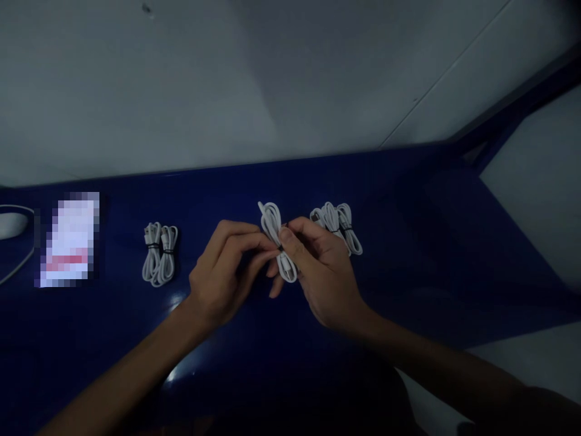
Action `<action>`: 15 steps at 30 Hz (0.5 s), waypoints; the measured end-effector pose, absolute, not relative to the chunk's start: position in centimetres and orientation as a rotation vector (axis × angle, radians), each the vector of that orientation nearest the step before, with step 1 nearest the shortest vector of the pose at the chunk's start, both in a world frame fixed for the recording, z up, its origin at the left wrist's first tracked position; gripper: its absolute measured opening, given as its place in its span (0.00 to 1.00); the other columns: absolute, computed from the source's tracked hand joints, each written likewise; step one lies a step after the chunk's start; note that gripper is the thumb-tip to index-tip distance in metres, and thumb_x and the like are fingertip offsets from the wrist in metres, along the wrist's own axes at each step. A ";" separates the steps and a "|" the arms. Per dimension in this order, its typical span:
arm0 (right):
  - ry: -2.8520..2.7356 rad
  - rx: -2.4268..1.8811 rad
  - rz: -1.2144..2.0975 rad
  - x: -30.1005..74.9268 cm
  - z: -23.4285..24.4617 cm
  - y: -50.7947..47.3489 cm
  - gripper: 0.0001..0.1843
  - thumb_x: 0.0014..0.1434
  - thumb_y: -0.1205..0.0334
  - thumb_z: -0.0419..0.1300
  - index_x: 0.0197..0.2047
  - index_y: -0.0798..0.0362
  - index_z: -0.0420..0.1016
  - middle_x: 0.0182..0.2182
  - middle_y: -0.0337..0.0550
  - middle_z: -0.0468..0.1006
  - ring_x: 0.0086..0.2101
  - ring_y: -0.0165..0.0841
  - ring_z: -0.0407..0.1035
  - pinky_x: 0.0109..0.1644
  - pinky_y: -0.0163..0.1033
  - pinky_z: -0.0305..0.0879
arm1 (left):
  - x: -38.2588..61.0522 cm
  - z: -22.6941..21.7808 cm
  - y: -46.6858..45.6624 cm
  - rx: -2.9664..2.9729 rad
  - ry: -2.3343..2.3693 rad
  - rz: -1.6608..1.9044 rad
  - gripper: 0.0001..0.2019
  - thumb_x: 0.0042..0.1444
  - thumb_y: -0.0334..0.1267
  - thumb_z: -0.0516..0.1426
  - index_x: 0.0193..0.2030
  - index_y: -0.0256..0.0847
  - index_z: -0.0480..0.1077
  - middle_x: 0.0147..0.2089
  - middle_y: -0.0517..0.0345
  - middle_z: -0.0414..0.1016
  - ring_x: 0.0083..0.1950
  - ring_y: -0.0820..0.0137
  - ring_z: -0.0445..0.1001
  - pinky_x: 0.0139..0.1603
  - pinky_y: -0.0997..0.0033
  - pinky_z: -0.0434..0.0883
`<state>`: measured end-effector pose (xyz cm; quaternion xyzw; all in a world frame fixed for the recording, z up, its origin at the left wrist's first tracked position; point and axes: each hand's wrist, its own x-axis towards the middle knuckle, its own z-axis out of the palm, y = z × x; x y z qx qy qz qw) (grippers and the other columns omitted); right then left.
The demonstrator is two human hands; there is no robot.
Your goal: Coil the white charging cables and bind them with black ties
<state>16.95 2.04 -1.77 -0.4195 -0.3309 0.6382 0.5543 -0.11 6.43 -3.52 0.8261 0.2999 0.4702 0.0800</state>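
Both my hands meet over the middle of a dark blue table point(408, 242) and pinch one coiled white cable point(271, 223). My left hand point(227, 266) grips it from the left with fingers curled. My right hand point(320, 272) holds its middle, where a dark tie seems to sit; the cable's plug end hangs below my fingers. The loop end sticks up above both hands.
Two tied white cable bundles point(160, 253) lie to the left. Further tied bundles point(338, 225) lie just behind my right hand. A blurred white packet point(68, 239) and a white mouse point(11, 224) sit at the far left. A grey wall rises behind the table.
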 end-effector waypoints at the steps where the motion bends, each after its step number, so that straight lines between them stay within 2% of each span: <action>1: -0.785 -0.986 1.512 17.0 -1.8 2.1 0.13 0.72 0.49 0.69 0.40 0.48 0.79 0.26 0.37 0.81 0.27 0.34 0.80 0.26 0.38 0.83 | -0.1 -3.4 6.5 2.481 0.884 1.405 0.08 0.70 0.30 0.68 0.51 0.44 0.77 0.45 0.56 0.82 0.41 0.67 0.82 0.38 0.67 0.81; 8: -0.820 -0.995 1.480 17.2 -1.8 2.3 0.14 0.71 0.49 0.70 0.39 0.48 0.81 0.33 0.38 0.82 0.30 0.33 0.79 0.33 0.39 0.83 | 0.0 -3.1 6.7 2.479 0.884 1.369 0.08 0.68 0.31 0.69 0.50 0.43 0.77 0.44 0.55 0.82 0.42 0.67 0.82 0.40 0.67 0.80; 15: -0.913 -1.060 1.404 17.7 -1.9 2.5 0.15 0.70 0.45 0.71 0.37 0.46 0.84 0.29 0.37 0.75 0.31 0.32 0.69 0.37 0.39 0.72 | 0.3 -3.2 6.7 2.316 0.880 1.412 0.06 0.69 0.36 0.69 0.48 0.48 0.77 0.39 0.59 0.83 0.39 0.64 0.81 0.38 0.61 0.79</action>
